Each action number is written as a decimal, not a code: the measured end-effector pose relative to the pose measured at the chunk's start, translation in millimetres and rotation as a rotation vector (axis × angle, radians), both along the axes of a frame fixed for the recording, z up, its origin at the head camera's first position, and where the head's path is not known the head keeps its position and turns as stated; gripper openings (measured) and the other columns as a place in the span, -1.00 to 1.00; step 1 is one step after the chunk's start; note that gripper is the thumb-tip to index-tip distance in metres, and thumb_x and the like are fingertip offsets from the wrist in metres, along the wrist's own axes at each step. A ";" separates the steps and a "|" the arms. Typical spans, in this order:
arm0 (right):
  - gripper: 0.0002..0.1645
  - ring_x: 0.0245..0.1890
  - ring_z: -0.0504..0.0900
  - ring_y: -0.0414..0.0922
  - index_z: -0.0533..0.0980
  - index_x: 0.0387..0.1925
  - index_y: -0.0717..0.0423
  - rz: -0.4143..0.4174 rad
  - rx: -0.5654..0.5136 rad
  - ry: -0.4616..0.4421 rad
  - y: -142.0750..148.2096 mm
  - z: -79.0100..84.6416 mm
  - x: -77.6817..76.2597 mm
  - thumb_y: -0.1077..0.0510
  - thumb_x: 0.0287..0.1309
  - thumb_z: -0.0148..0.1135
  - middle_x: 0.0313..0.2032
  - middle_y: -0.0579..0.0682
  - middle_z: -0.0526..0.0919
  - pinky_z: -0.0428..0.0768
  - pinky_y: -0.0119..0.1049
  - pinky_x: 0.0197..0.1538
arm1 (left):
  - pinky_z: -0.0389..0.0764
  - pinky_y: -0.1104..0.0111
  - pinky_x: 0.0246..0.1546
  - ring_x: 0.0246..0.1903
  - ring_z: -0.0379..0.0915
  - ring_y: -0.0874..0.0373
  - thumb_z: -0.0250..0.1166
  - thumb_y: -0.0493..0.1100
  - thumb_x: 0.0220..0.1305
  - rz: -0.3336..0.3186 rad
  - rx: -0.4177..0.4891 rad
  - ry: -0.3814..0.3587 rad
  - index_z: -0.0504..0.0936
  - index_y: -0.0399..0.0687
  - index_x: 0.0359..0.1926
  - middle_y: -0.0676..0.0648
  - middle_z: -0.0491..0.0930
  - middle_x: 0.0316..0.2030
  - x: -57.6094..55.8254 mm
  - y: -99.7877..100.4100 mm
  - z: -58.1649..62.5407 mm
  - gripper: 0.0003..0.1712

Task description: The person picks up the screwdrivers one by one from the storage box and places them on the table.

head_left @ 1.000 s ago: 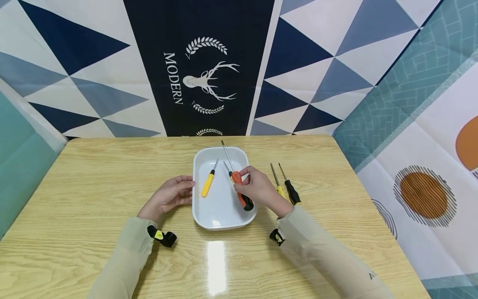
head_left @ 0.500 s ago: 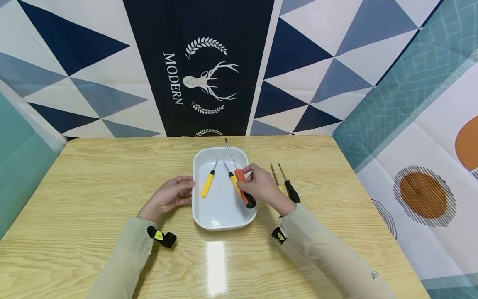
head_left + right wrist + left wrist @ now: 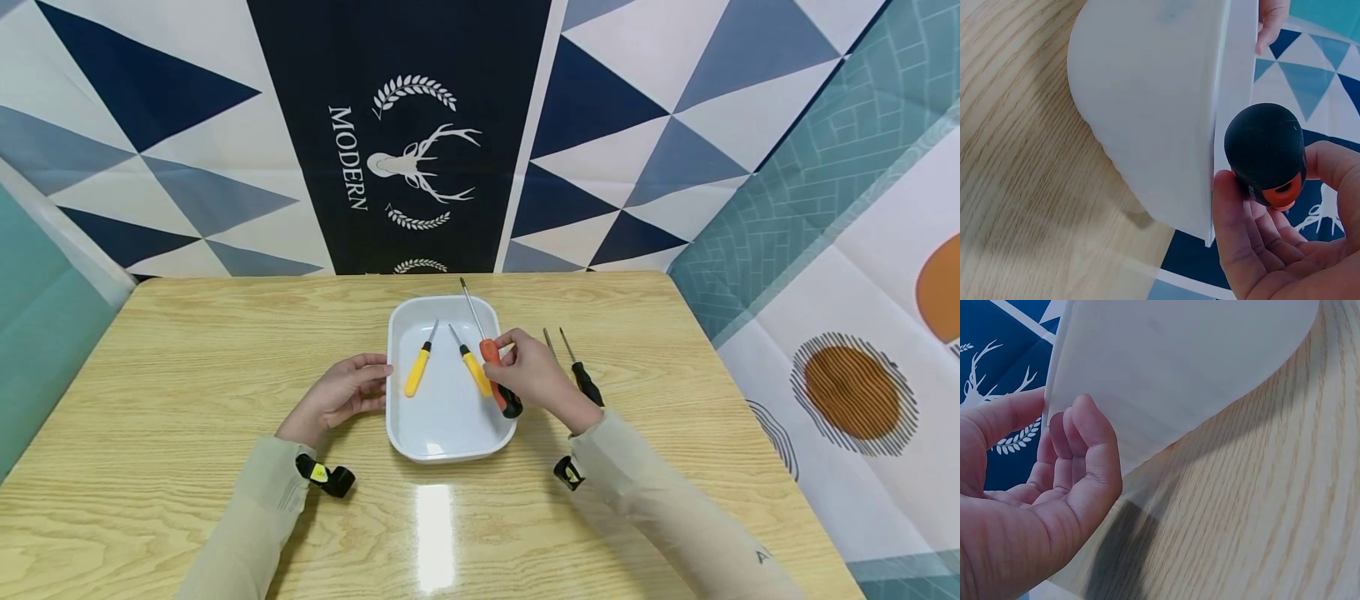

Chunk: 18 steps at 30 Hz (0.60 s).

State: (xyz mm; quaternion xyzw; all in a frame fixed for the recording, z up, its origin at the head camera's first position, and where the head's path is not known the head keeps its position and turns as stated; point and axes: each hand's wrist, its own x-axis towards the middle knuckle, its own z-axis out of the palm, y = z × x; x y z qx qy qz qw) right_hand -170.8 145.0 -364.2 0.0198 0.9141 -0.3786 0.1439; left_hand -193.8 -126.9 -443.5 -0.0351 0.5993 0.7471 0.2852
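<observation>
My right hand (image 3: 528,367) grips an orange-and-black screwdriver (image 3: 491,358) by its handle, over the right side of a white tray (image 3: 442,442). The shaft slants up and away past the far rim. In the right wrist view, the black butt of the screwdriver's handle (image 3: 1263,147) faces the camera, between thumb and fingers. Two small yellow-handled screwdrivers lie in the tray, the left one (image 3: 417,371) and the right one (image 3: 474,371). My left hand (image 3: 347,387) holds the tray's left side, thumb at the rim and curled fingers against the outer wall (image 3: 1166,375).
Right of the tray, a black-handled screwdriver (image 3: 587,383) lies on the wooden table (image 3: 210,358). Beside it another screwdriver's shaft (image 3: 550,340) shows, its handle hidden behind my right hand. A patterned cloth backdrop (image 3: 615,150) rises at the table's far edge.
My right hand has drifted slightly right with the orange-and-black screwdriver, uncovering more of the right yellow screwdriver and covering the yellow handle on the table. The left hand and tray stay put.
</observation>
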 end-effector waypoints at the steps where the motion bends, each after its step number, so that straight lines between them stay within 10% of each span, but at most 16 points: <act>1: -0.56 -0.62 0.41 -0.13 0.33 -0.10 0.01 0.001 0.001 0.002 0.6 0.4 0.0 -0.01 -0.03 0.20 -0.42 0.04 0.48 0.42 -0.39 -0.65 | 0.59 0.39 -0.34 -0.41 0.48 0.24 0.21 -0.14 0.13 0.001 -0.002 0.000 0.19 -0.29 0.13 -0.01 0.50 -0.34 0.1 0.0 0.3 -0.39; 18: -0.52 -0.61 0.41 -0.14 0.32 -0.05 0.04 -0.018 0.044 0.032 16.3 4.8 -2.1 -0.02 -0.01 0.18 -0.39 0.05 0.51 0.41 -0.39 -0.62 | 0.59 0.39 -0.33 -0.37 0.47 0.22 0.21 -0.14 0.13 0.000 -0.017 0.006 0.18 -0.28 0.14 -0.04 0.47 -0.29 -0.3 1.1 0.5 -0.38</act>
